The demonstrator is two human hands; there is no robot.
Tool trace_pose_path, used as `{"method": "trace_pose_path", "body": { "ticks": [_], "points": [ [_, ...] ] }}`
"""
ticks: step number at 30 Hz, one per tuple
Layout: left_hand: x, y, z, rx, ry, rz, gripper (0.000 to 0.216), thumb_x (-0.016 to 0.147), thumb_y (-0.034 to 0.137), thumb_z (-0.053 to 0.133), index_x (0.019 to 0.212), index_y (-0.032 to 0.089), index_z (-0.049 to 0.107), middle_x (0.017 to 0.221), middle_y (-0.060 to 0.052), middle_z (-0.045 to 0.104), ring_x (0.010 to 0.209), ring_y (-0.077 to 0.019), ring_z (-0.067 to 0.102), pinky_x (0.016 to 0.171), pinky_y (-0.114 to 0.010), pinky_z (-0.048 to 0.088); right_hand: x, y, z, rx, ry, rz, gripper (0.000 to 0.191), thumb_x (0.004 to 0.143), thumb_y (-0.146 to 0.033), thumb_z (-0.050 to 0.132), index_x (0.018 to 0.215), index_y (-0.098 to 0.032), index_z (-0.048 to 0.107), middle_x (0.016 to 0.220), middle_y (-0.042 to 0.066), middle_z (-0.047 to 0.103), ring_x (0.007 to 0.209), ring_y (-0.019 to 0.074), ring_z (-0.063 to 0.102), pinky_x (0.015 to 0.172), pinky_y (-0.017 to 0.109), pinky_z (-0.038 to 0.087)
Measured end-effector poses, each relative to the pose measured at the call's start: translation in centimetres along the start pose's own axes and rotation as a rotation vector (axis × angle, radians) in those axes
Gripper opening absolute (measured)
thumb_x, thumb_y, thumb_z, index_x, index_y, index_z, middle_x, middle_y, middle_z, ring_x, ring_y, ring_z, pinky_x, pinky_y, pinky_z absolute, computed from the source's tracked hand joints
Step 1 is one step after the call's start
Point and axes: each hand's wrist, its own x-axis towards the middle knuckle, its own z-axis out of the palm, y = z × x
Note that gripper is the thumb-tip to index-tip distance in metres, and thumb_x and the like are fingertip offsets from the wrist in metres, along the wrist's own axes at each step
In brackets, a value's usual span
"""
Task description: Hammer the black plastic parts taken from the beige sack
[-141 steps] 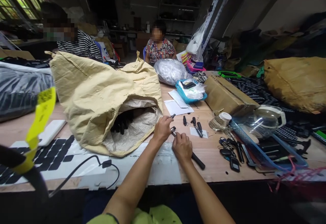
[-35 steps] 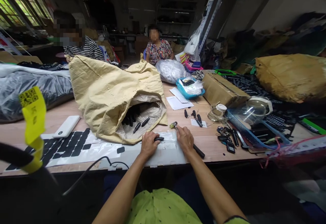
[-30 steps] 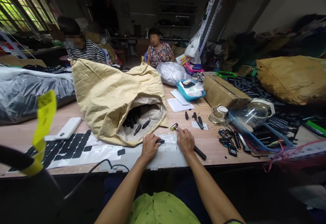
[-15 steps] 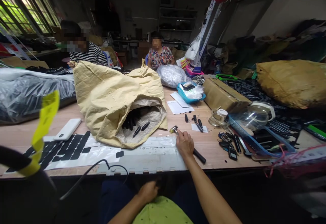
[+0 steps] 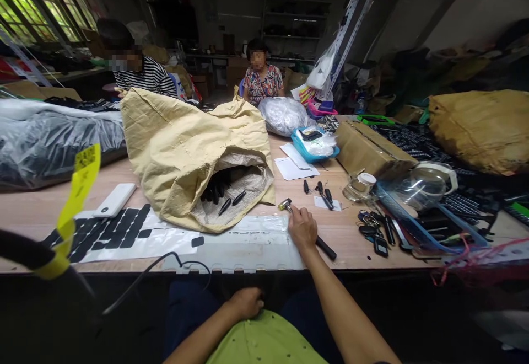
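Right now, one hand up on the table, one down below its edge.
Centre frame, the right hand [image 5: 303, 228] closes around a small hammer [image 5: 306, 228], its metal head just beside the white sheet [image 5: 231, 242]. Low centre, the left hand [image 5: 247, 301] curls loosely in the lap; whether it holds anything is unclear. A tan sack [image 5: 185, 149] gapes behind.

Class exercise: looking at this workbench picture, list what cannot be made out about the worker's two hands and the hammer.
Head view only:
- Left hand: below the table edge in shadow; whether it holds anything cannot be told.
- Small hammer: its handle's middle is hidden under the right hand.
- Black pieces in the tan sack: too small and dark to identify.
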Motion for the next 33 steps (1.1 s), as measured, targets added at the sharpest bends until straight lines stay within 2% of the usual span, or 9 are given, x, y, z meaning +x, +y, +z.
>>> {"method": "trace_pose_path", "body": {
  "ticks": [3, 5, 7, 11, 14, 19, 23, 27, 33],
  "points": [
    [-1.7, 3.3, -3.2, -0.002, -0.091, 0.218, 0.025, 0.076, 0.026, 0.065, 0.098, 0.027, 0.076, 0.093, -0.002, 0.076, 0.087, -0.0224, 0.069, 0.081, -0.030, 0.051, -0.1, 0.1, 0.1, 0.006, -0.001, 0.003, 0.033, 0.090, -0.019, 0.051, 0.117, -0.025, 0.067, 0.088, 0.007, 0.056, 0.084, 0.0209, 0.049, 0.067, 0.030, 0.031],
    [-2.1, 5.2, -6.3, -0.135, -0.012, 0.319, 0.020, 0.081, 0.028, 0.061, 0.094, 0.024, 0.076, 0.086, 0.000, 0.075, 0.078, -0.0175, 0.067, 0.075, -0.025, 0.050, -0.1, 0.1, 0.1, 0.004, 0.006, 0.004, 0.032, 0.090, -0.020, 0.051, 0.117, -0.025, 0.068, 0.088, 0.007, 0.056, 0.084, 0.0211, 0.049, 0.067, 0.030, 0.031],
    [-1.6, 6.2, -9.7, -0.199, 0.287, 0.303, 0.021, 0.086, 0.028, 0.055, 0.092, 0.022, 0.074, 0.084, -0.001, 0.073, 0.078, -0.0167, 0.065, 0.075, -0.025, 0.049, -0.1, 0.0, 0.1, -0.001, 0.016, 0.006, 0.032, 0.090, -0.020, 0.050, 0.116, -0.025, 0.068, 0.087, 0.007, 0.056, 0.084, 0.0211, 0.049, 0.066, 0.031, 0.031],
    [1.3, 4.8, -15.7, -0.048, 0.990, -0.030, 0.025, 0.084, 0.022, 0.055, 0.105, 0.018, 0.069, 0.097, -0.009, 0.068, 0.092, -0.0245, 0.061, 0.085, -0.036, 0.049, 0.0, -0.1, 0.1, -0.003, 0.019, -0.001, 0.032, 0.090, -0.019, 0.050, 0.115, -0.024, 0.068, 0.088, 0.007, 0.057, 0.084, 0.0206, 0.049, 0.067, 0.030, 0.031],
    [3.4, 2.8, -18.2, 0.053, 1.210, -0.260, 0.026, 0.080, 0.020, 0.060, 0.105, 0.016, 0.068, 0.105, -0.015, 0.063, 0.103, -0.0319, 0.057, 0.091, -0.043, 0.047, 0.1, -0.2, 0.1, -0.003, 0.002, 0.001, 0.031, 0.089, -0.019, 0.052, 0.115, -0.024, 0.068, 0.089, 0.007, 0.056, 0.085, 0.0206, 0.049, 0.067, 0.030, 0.031],
    [4.1, 1.3, -18.6, 0.058, 1.168, -0.406, 0.011, 0.080, 0.022, 0.063, 0.089, 0.020, 0.069, 0.097, -0.013, 0.062, 0.101, -0.0338, 0.058, 0.086, -0.045, 0.047, 0.1, -0.3, 0.3, -0.008, 0.008, 0.005, 0.031, 0.088, -0.019, 0.052, 0.115, -0.024, 0.068, 0.089, 0.007, 0.056, 0.085, 0.0208, 0.049, 0.067, 0.030, 0.031],
    [3.1, 2.4, -17.0, 0.086, 1.151, -0.175, 0.012, 0.084, 0.023, 0.062, 0.094, 0.022, 0.068, 0.100, -0.010, 0.065, 0.099, -0.0298, 0.057, 0.088, -0.043, 0.046, 0.1, -0.5, 0.3, -0.010, 0.010, 0.015, 0.031, 0.089, -0.019, 0.051, 0.115, -0.024, 0.068, 0.089, 0.007, 0.056, 0.085, 0.0208, 0.048, 0.068, 0.030, 0.030],
    [3.2, 4.4, -15.0, 0.089, 0.955, 0.153, 0.012, 0.082, 0.019, 0.064, 0.092, 0.024, 0.068, 0.095, -0.004, 0.067, 0.096, -0.0238, 0.057, 0.090, -0.038, 0.045, 0.2, -0.7, 0.0, -0.005, -0.020, 0.036, 0.031, 0.090, -0.019, 0.050, 0.116, -0.024, 0.067, 0.091, 0.008, 0.057, 0.087, 0.0212, 0.048, 0.068, 0.030, 0.030],
    [4.7, 4.6, -13.5, 0.072, 0.755, 0.187, 0.012, 0.077, 0.016, 0.069, 0.088, 0.022, 0.070, 0.088, -0.003, 0.065, 0.092, -0.0221, 0.056, 0.086, -0.035, 0.045, 0.3, -1.0, -0.5, -0.013, -0.059, 0.040, 0.031, 0.092, -0.021, 0.050, 0.118, -0.023, 0.067, 0.090, 0.008, 0.056, 0.087, 0.0216, 0.048, 0.067, 0.031, 0.030]
  ]
}}
